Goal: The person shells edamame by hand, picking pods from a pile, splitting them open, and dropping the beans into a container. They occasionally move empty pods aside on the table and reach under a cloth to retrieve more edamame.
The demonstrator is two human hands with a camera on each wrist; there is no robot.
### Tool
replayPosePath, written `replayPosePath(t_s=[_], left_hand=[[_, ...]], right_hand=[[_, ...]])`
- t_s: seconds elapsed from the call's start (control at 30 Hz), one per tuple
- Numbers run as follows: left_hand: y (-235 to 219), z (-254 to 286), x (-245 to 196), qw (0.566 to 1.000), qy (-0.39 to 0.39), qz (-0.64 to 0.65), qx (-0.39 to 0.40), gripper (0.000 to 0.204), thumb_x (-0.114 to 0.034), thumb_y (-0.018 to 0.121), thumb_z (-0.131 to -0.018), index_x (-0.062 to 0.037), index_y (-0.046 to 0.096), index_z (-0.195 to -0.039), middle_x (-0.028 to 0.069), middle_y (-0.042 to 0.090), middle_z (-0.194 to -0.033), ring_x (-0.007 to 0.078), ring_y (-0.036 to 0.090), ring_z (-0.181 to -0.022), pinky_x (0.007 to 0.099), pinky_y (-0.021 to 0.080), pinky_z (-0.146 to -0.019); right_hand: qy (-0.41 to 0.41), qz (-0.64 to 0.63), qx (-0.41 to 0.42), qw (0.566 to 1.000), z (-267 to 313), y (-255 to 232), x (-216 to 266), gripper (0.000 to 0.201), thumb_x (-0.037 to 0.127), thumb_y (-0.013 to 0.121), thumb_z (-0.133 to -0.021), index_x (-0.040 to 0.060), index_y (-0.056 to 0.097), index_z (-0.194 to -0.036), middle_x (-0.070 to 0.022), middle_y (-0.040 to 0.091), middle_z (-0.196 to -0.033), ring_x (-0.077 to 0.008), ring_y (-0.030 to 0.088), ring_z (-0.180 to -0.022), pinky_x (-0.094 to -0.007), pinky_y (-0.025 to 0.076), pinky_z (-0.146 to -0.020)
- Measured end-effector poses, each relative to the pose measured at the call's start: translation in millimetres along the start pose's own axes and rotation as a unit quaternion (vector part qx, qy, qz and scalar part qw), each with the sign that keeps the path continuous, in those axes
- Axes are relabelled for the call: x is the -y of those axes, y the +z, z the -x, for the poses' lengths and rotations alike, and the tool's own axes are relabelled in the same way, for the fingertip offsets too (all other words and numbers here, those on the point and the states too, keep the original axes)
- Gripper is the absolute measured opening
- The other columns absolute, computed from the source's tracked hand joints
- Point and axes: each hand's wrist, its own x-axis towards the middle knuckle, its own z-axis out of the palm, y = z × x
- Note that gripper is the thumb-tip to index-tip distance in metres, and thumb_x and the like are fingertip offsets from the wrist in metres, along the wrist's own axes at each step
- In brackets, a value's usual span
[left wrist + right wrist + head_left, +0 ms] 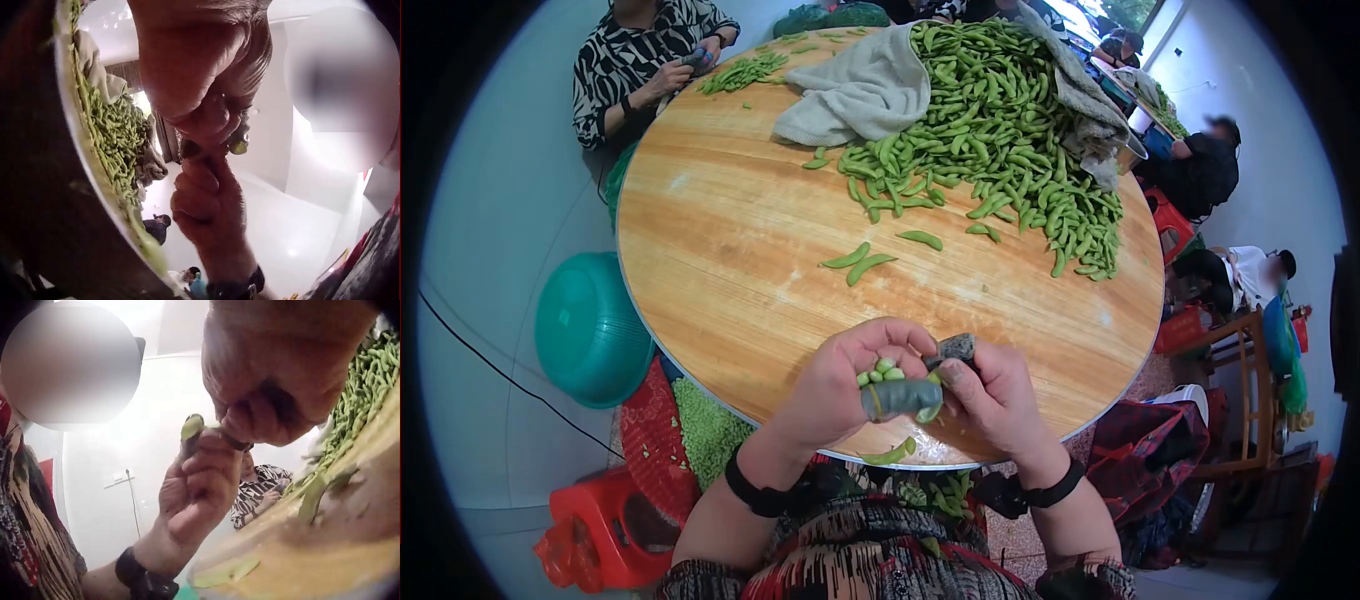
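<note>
My left hand point(825, 385) is cupped around several shelled green soybeans point(882, 372). One of its digits wears a grey-green cover point(895, 398) with a yellowish band, and a green soybean pod point(930, 411) is pinched at that covered tip. From the right, my right hand point(1005, 400) meets it, thumb bent against the same pod; a dark grey speckled cover point(956, 347) wraps one of its fingers. In the right wrist view the pod point(192, 427) shows at the left hand's fingertips, touching the right hand's fingers. Both hands are over the table's near edge.
Unshelled pods point(990, 120) are heaped on the round wooden table point(730, 230), beside a grey towel point(860, 85). Loose pods point(870, 265) lie mid-table. At left are a green basin point(590, 330), shelled beans point(710, 430) and a red stool point(615, 530). Another person point(645, 70) sits across.
</note>
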Motion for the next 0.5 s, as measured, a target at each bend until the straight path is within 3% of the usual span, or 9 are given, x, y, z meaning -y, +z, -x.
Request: replayPosePath(t_s=[0.07,0.13,0.17,0.27,0.3,0.33,0.37,0.43,0.5], left_hand=[[5.3,-3.6,-2.3,0.988,-0.017,0.151,-0.043,0.032,0.0,0.061,-0.079,0.0009,0.05,-0.109,-0.0004,0.057,-0.079,0.0022,0.048,-0.061,0.0137,0.035,-0.052],[5.5,-3.6,-0.4,0.997,0.003,0.065,-0.052,0.029,0.0,0.059,-0.08,0.0005,0.05,-0.109,-0.0002,0.057,-0.08,0.0025,0.046,-0.061,0.0139,0.035,-0.052],[5.7,-4.2,1.2,0.998,0.025,-0.021,-0.061,0.027,0.0,0.056,-0.082,0.0001,0.05,-0.109,0.0001,0.057,-0.081,0.0029,0.045,-0.06,0.014,0.034,-0.051],[4.5,-6.4,6.8,0.989,0.0,-0.097,-0.115,0.028,0.003,0.053,-0.082,-0.0001,0.052,-0.11,0.0004,0.057,-0.082,0.0036,0.044,-0.059,0.0144,0.034,-0.051],[4.4,-6.5,7.3,0.988,0.0,-0.098,-0.115,0.028,0.003,0.053,-0.082,-0.0001,0.052,-0.11,0.0004,0.057,-0.082,0.0036,0.044,-0.059,0.0144,0.034,-0.051],[4.7,-6.9,7.1,0.989,-0.024,-0.002,-0.143,0.029,0.004,0.052,-0.082,-0.0002,0.052,-0.111,0.0005,0.057,-0.082,0.0036,0.044,-0.06,0.0144,0.034,-0.051],[5.2,-7.7,7.0,0.98,-0.047,0.095,-0.169,0.031,0.005,0.051,-0.082,-0.0002,0.052,-0.112,0.0005,0.057,-0.083,0.0035,0.045,-0.06,0.0144,0.034,-0.051],[7.4,-5.9,10.7,0.974,-0.047,0.149,-0.164,0.031,0.004,0.051,-0.082,0.0,0.053,-0.112,0.0008,0.057,-0.083,0.0034,0.045,-0.06,0.0144,0.033,-0.05],[10.3,-2.4,17.5,0.965,-0.048,0.203,-0.16,0.031,0.004,0.051,-0.082,0.0001,0.053,-0.113,0.001,0.058,-0.084,0.0033,0.044,-0.059,0.0144,0.033,-0.049]], right_hand=[[0.025,-0.046,-0.039,0.998,1.2,4.5,-3.4,0.013,0.014,0.057,-0.085,0.0026,0.059,-0.09,-0.0131,0.055,-0.061,-0.0251,0.054,-0.051,-0.0305,0.044,-0.051],[-0.097,0.109,-0.088,0.985,1.9,4.6,-5.4,0.013,0.013,0.06,-0.082,0.0015,0.058,-0.088,-0.0135,0.055,-0.06,-0.025,0.056,-0.052,-0.0303,0.044,-0.051],[-0.096,0.11,-0.089,0.985,3.1,2.5,-7.2,0.013,0.013,0.06,-0.082,0.0015,0.058,-0.088,-0.0135,0.055,-0.06,-0.025,0.056,-0.052,-0.0303,0.044,-0.051],[-0.117,0.242,-0.086,0.959,5.7,-0.1,-8.5,0.016,0.012,0.063,-0.08,0.0006,0.059,-0.09,-0.014,0.056,-0.061,-0.0258,0.057,-0.053,-0.0301,0.045,-0.051],[-0.116,0.25,-0.123,0.953,6.3,3.3,-5.3,0.016,0.011,0.065,-0.079,0.0004,0.059,-0.089,-0.0137,0.057,-0.062,-0.0241,0.058,-0.053,-0.0295,0.045,-0.05],[-0.115,0.259,-0.159,0.946,6.7,6.3,-2.8,0.016,0.011,0.066,-0.078,0.0003,0.059,-0.088,-0.0135,0.058,-0.062,-0.0224,0.059,-0.053,-0.0289,0.045,-0.05],[-0.116,0.26,-0.161,0.945,6.0,9.9,-6.3,0.016,0.011,0.066,-0.078,0.0003,0.059,-0.088,-0.0135,0.058,-0.062,-0.0224,0.059,-0.053,-0.0289,0.045,-0.05],[-0.072,0.049,-0.285,0.955,3.5,18.0,-19.3,0.016,0.009,0.069,-0.076,-0.0003,0.06,-0.086,-0.0126,0.06,-0.064,-0.0173,0.059,-0.053,-0.027,0.045,-0.05],[-0.04,0.03,-0.282,0.958,6.3,21.2,-18.3,0.014,0.008,0.068,-0.076,-0.0007,0.06,-0.085,-0.0105,0.061,-0.065,-0.0128,0.057,-0.054,-0.0255,0.044,-0.051]])
